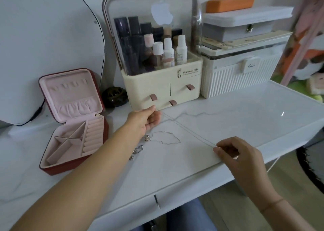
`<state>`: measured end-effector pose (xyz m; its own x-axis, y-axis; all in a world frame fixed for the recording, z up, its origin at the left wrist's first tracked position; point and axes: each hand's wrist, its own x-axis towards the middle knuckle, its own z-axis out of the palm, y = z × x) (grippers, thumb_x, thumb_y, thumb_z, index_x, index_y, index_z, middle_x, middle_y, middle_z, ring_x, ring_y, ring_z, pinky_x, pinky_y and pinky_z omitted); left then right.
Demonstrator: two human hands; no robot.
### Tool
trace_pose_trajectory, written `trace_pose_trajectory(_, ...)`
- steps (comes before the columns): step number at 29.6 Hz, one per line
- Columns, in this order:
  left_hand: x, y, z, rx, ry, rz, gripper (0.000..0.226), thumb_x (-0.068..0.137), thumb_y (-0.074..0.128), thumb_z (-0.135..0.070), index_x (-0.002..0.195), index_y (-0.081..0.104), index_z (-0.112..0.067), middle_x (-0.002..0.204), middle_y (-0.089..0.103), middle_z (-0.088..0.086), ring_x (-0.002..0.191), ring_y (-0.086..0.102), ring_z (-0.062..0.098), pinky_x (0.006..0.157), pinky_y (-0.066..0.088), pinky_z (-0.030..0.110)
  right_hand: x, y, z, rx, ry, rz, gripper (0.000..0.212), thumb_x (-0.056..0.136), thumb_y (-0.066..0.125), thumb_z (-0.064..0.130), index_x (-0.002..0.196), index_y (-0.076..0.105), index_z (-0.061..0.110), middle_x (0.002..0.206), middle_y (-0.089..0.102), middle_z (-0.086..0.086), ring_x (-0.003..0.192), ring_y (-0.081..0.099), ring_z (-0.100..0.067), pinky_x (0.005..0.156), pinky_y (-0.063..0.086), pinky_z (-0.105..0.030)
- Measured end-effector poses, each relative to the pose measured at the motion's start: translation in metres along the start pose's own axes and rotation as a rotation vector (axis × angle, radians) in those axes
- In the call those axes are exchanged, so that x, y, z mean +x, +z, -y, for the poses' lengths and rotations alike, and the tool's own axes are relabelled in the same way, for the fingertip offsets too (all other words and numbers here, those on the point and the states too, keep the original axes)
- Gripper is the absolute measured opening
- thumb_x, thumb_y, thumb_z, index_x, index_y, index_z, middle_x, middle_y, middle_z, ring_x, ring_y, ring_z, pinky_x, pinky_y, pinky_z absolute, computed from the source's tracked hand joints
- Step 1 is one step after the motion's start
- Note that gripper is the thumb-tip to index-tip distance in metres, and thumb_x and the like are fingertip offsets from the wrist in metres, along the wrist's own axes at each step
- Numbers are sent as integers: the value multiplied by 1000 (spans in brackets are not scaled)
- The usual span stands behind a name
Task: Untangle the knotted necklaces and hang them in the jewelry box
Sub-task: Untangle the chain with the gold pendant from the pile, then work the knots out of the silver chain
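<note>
Left hand (149, 119) and right hand (234, 153): fingers curled, each pinching one end of a thin necklace chain (191, 131) drawn taut above the bench (245, 118). A second necklace (179, 140) lies looped near the open jewelry box (70, 97).
</note>
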<state>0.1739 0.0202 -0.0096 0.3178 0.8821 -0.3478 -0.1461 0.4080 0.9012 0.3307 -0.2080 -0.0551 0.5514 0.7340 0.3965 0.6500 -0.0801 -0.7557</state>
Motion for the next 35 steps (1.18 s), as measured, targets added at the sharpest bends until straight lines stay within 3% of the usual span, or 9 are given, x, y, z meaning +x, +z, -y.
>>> trace_pose_trajectory(4,4,10,10,13,50,-36,9,91,62,-8,94,60,0,81,69,12,52,66,10,53,57,24,-3,7,-3,-95,-75,1,16,78,76,16,73,64,25,71,55,11,71,54,-11,62,44,-28)
trace_pose_trajectory(7,3,18,14,127,119,-88,7,92,60,-8,86,61,-4,81,69,10,50,64,11,60,57,24,-5,11,-3,-124,-99,-23,16,78,76,17,71,63,24,71,53,12,71,52,-10,64,44,-31)
trace_pose_trajectory(13,5,25,13,262,171,-101,4,92,59,-8,90,62,-6,92,66,13,51,65,14,53,56,22,-6,13,-5,-117,-111,-47,17,77,76,13,72,63,22,72,53,14,70,53,-11,63,48,-38)
trace_pose_trajectory(16,5,20,11,247,153,-26,6,93,59,-11,91,62,-7,96,64,12,55,67,15,60,58,25,-7,14,-4,-119,-110,-50,16,77,76,12,74,64,22,72,53,13,70,53,-10,65,47,-38)
trace_pose_trajectory(20,-6,2,0,358,217,91,21,97,52,-19,100,66,-3,92,68,6,75,65,15,76,56,26,-6,13,-3,-142,-92,-50,13,79,76,14,85,66,20,71,48,11,71,51,-9,68,44,-34)
trace_pose_trajectory(24,-21,-30,-11,470,317,120,26,100,46,-24,91,68,-11,89,70,5,75,65,13,79,52,27,0,20,11,-216,-61,-30,22,81,72,27,101,65,22,84,49,13,78,47,-8,81,30,-29)
trace_pose_trajectory(27,-32,-51,-12,503,340,124,33,100,43,-30,94,68,-11,90,72,6,75,66,12,79,52,28,17,43,43,-212,-183,47,21,81,73,30,100,68,22,88,52,11,81,48,-8,82,34,-31)
trace_pose_trajectory(31,-45,-69,-3,441,383,114,35,101,41,-29,95,68,-8,88,73,6,76,67,13,78,53,27,42,92,79,-163,-286,275,24,80,72,35,100,69,22,85,52,11,80,48,-7,84,40,-32)
trace_pose_trajectory(35,-51,-73,6,379,418,129,31,100,44,-25,94,69,-8,89,73,9,78,67,14,75,54,21,51,124,90,-191,-289,399,26,79,74,30,102,70,18,85,52,8,87,54,-18,79,36,-25)
